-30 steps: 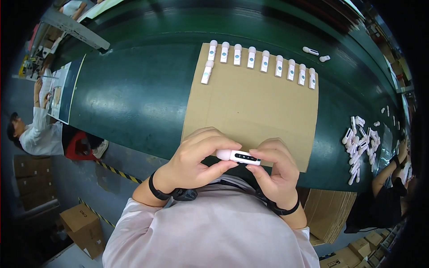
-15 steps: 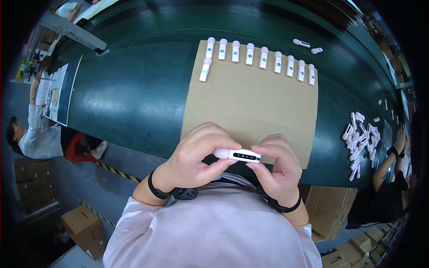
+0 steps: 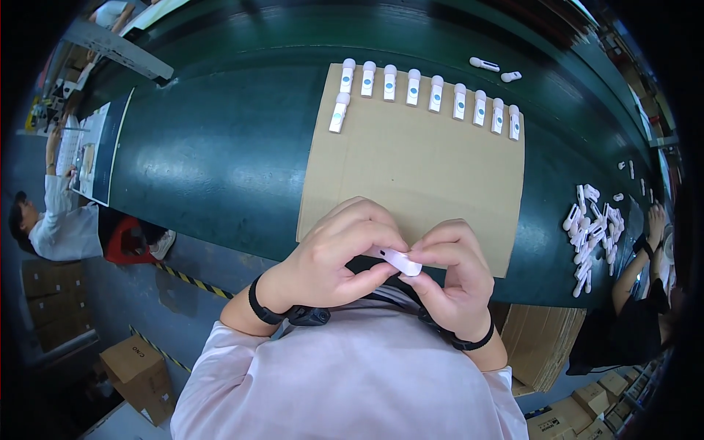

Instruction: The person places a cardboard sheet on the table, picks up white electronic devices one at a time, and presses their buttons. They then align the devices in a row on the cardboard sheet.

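Between both hands, close to my body and over the cardboard's near edge, is a small pale-pink and white handheld device (image 3: 401,262). Its narrow end and side show, and a bit of dark panel appears near my left fingers. My left hand (image 3: 339,253) pinches one end, its fingers hiding the rounded head. The other end is in the thumb and fingertips of my right hand (image 3: 456,265). Beyond them a flat brown cardboard sheet (image 3: 418,176) carries a row of similar devices (image 3: 413,88) along its far edge; a single one (image 3: 339,113) lies below the row's left end.
A pile of similar devices (image 3: 592,227) lies right of the cardboard on the green table (image 3: 213,169). Two loose ones (image 3: 484,64) lie beyond its far right corner. Co-workers sit at left (image 3: 59,220) and right (image 3: 623,315). Cardboard boxes (image 3: 139,370) stand on the floor.
The device has been turned in my fingers: its long black panel faced up before, and now its side and end show. My left fingers have shifted over the rounded head.
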`<state>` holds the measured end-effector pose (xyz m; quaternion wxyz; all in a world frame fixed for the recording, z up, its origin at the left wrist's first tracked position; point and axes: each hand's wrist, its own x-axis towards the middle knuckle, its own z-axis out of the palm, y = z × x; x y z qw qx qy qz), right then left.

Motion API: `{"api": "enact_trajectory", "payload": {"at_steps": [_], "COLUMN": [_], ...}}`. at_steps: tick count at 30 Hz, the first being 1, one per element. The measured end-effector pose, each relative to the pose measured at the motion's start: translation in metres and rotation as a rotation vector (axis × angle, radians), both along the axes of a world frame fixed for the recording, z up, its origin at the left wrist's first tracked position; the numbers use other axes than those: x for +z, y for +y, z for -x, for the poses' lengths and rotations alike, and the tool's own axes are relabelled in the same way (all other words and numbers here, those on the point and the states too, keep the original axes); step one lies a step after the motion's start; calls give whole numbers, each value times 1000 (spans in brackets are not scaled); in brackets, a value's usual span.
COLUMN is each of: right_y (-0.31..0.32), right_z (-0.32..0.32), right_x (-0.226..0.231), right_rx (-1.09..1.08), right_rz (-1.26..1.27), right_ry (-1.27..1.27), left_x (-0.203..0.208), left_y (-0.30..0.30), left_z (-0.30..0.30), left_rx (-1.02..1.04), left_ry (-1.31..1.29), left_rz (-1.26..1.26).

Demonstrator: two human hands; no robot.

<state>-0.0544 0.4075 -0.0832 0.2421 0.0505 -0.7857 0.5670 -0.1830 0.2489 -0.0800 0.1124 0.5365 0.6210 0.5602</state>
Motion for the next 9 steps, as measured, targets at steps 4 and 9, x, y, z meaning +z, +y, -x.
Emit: {"api": "enact_trajectory", "payload": {"at_steps": [4,9], "right_y": [-4,-1], "right_z": [6,5], "right_x": [6,7], "right_rx": [-34,-34], "right_rz": [-19,-21], "right_ry": [1,-54], "left_x": [-2,1], "left_y": [4,-7], "left_z": [1,10], "left_rx": [20,-3], "left_ry": [31,90], "left_rz": [-21,132]}}
